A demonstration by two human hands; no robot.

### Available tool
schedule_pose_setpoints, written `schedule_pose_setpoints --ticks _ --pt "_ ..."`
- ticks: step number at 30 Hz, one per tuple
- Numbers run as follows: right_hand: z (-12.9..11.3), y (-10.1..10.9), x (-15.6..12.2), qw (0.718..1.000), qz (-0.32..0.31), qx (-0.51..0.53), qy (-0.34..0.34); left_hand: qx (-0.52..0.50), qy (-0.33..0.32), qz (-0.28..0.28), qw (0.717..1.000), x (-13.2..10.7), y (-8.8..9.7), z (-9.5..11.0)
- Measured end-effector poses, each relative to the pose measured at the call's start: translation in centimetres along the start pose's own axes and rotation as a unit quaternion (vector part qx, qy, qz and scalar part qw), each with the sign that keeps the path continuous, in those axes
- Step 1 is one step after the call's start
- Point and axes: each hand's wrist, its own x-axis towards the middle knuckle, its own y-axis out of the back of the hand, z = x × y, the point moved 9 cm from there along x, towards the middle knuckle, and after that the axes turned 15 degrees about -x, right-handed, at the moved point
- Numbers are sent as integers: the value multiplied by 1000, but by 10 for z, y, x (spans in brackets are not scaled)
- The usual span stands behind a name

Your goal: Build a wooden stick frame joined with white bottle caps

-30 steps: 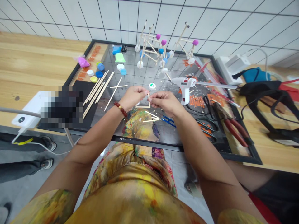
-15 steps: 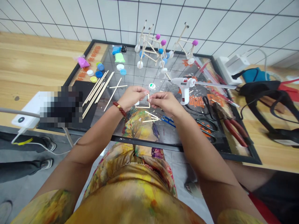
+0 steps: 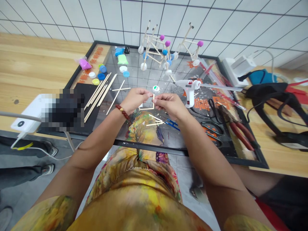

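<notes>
My right hand (image 3: 168, 104) pinches a short wooden stick (image 3: 153, 104) between thumb and fingers. Its lower end meets another stick lying to the left, so the two form an L shape. Close beside it, my left hand (image 3: 136, 99) has thumb and forefinger pressed together at the stick's upper end; what is between them is too small to make out. Just beyond the fingertips lies a round white lid with a green mark (image 3: 156, 88). Nearer my body are several short cut sticks (image 3: 155, 120) and a blue-handled tool (image 3: 172, 124), partly hidden by my right forearm.
A white glue gun (image 3: 190, 88) lies right of my hands, with pliers (image 3: 238, 128) and scissors (image 3: 213, 130) nearer. Stick models with coloured balls (image 3: 157, 48) stand at the back. Long sticks (image 3: 101, 93) and clay pots (image 3: 101, 76) lie left on the black-framed board (image 3: 150, 148).
Both hands stay pinched at the L-shaped sticks, with hardly any movement. The whole view has shifted very slightly.
</notes>
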Motion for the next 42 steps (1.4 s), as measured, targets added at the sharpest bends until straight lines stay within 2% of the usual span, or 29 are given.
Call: schedule_pose_setpoints --ticks 14,25,33,42 --pt "1 -4 0 1000 -18 -12 -7 -4 3 4 1000 -1 -1 -2" --pt "3 -4 0 999 -28 -28 -4 19 9 -18 1000 -3 -4 0" --pt "2 -5 -1 999 -29 -17 -11 26 -6 -24 999 -2 -4 0" --pt "0 1 -3 1000 -10 1 -12 71 -67 -33 995 -2 -5 7"
